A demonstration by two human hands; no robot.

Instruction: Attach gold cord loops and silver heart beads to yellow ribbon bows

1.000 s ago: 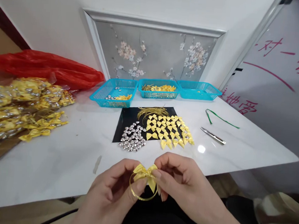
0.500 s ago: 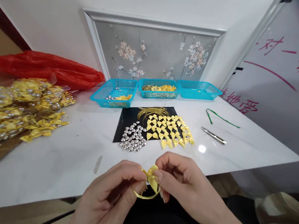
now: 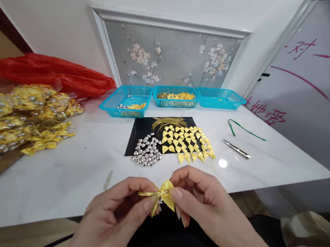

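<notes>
at the near edge of the white table (image 3: 73,185), the left hand (image 3: 119,207) and the right hand (image 3: 204,201) each pinch one side of a yellow bow (image 3: 167,186), held up between them. if either pinch slackens, the bow could drop past that edge; an uneven tug could skew its loops or drag the gold cord (image 3: 148,194) off centre. the bow looks glossy and satin-like, its right loop full, its left mostly hidden, pointed ends hanging; the cord crosses its middle, shiny, seemingly doubled. a silvery bit (image 3: 160,200) beneath is too small to identify.
</notes>
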